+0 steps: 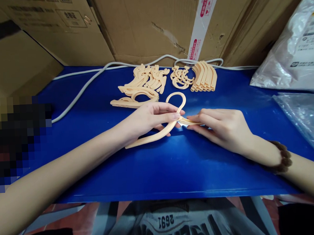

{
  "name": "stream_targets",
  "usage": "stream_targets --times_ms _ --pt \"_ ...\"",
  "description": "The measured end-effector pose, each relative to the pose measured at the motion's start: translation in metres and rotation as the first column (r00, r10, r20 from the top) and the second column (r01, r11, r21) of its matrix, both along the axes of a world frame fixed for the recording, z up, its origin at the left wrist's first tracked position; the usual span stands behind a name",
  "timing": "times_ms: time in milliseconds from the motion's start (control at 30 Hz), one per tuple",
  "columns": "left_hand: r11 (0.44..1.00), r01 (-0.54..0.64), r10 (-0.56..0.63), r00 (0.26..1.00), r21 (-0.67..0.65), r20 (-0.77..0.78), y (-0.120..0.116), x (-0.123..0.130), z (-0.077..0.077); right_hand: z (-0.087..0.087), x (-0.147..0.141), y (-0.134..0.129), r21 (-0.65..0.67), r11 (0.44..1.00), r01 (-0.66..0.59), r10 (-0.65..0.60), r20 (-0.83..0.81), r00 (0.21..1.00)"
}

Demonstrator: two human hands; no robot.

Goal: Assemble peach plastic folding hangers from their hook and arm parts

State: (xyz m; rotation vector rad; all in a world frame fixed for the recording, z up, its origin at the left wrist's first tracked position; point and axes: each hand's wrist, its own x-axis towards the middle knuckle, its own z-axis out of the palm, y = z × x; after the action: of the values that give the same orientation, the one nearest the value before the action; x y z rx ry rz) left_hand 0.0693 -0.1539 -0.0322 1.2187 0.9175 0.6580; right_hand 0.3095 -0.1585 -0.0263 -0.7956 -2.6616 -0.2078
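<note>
My left hand (154,117) pinches a cream plastic clothes hanger (160,134) near the base of its hook, thumb on top. The hook loops up and away, and one arm slopes down toward the left. Close to its right, my right hand (220,126) grips a second hanger arm (190,122) between thumb and fingers. The inner end of that arm meets the hook base at my left fingertips; whether it is fastened there I cannot tell. Beyond my left hand lie folded hangers (135,101), one over another.
Loose hanger pieces (147,77), hooks (181,77) and stacked curved arms (204,76) lie at the back of the blue table (159,170). A white cable (92,80) runs behind them. Cardboard boxes (147,27) wall the back; plastic bags (287,54) sit at right.
</note>
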Motion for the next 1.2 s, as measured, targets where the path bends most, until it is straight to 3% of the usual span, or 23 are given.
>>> stream_targets --times_ms 267,600,1200 --pt "0.999 -0.028 0.028 0.999 0.024 0.018 0.0019 0.0005 0.0028 0.0 -0.0009 -0.0016 -0.014 0.999 -0.032 0.031 -0.027 0.999" --pt "0.995 -0.08 0.08 0.997 0.061 -0.005 -0.0002 0.0014 -0.0007 -0.0021 -0.0009 -0.0013 -0.171 0.985 -0.039 0.033 -0.042 0.999" --pt "0.995 -0.099 0.099 0.992 0.003 -0.083 -0.0009 0.005 -0.0036 0.001 -0.0055 -0.0075 -0.309 0.951 0.02 -0.024 -0.007 1.0"
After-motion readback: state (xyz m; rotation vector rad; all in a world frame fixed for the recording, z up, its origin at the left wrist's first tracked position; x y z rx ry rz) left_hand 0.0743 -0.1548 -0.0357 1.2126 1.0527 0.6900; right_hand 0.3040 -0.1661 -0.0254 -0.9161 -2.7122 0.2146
